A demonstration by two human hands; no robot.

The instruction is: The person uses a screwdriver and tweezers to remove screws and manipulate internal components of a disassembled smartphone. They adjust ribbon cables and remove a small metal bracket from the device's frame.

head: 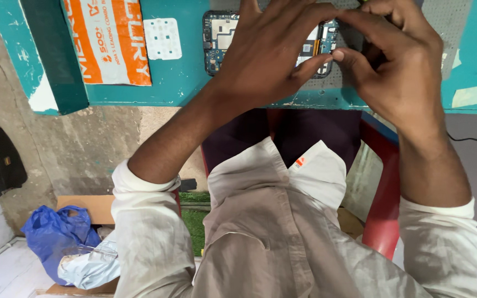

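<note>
Our beige shirt (282, 232) sits nearest. Both hands, left hand (266, 60) & right hand (398, 66), pinch w/ fingertips at the opened blue phone chassis (219, 38) on the teal tabletop (178, 83). Risk: slip could tear a flex.

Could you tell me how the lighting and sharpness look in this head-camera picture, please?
Head view: soft, even light with no harsh glare; the left hand and right hand are sharp and hide much of the opened phone; the wide lens bends the teal table edge.
</note>
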